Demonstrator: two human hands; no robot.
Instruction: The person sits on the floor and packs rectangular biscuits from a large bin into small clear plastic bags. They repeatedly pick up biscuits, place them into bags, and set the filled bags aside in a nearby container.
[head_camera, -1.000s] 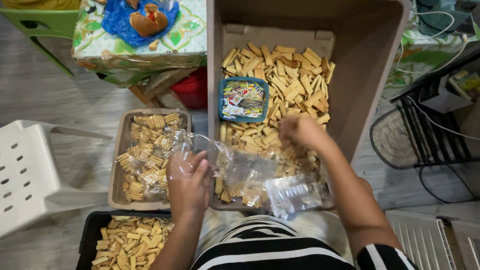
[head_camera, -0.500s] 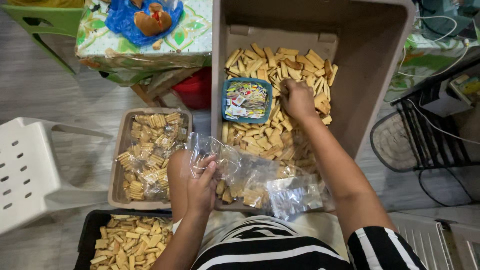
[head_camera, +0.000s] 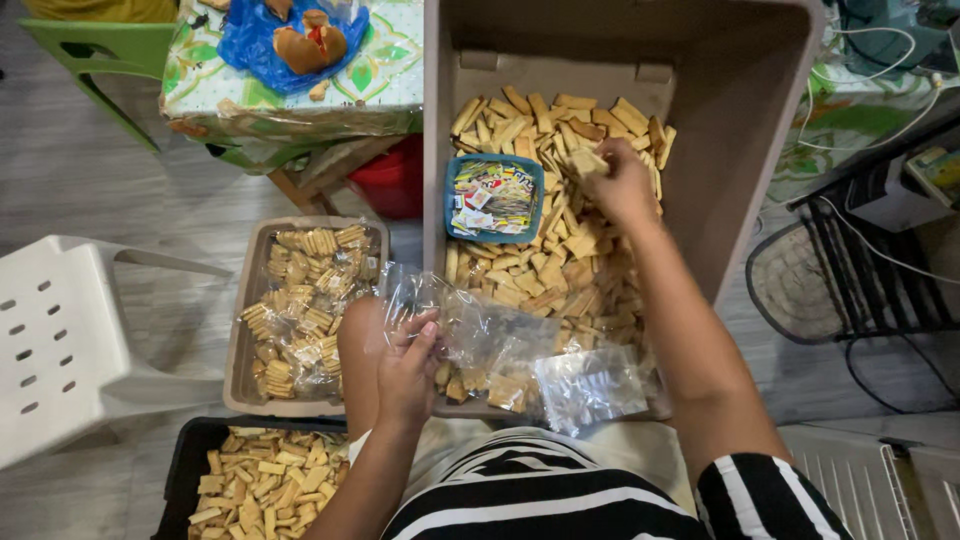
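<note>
My left hand (head_camera: 405, 365) holds a clear plastic bag (head_camera: 480, 335) by its edge, low in the middle of the view. My right hand (head_camera: 620, 185) reaches into the large tan bin (head_camera: 760, 130) and closes on a rectangular biscuit (head_camera: 588, 162) picked from the loose biscuits (head_camera: 560, 260) that cover the bin's floor. A small teal tray of colourful paper labels (head_camera: 492, 197) lies on the biscuits just left of that hand. More empty clear bags (head_camera: 590, 385) rest at the bin's near edge.
A grey tray (head_camera: 240, 370) of bagged biscuit packs sits left of the bin. A black crate (head_camera: 185, 470) of loose biscuits is at the bottom left. A white plastic chair (head_camera: 60, 340) stands far left, a covered table (head_camera: 290, 95) behind, a fan and cables to the right.
My right hand has moved from the near part of the bin up to its far part and closed on a biscuit. My left hand stays on the bag.
</note>
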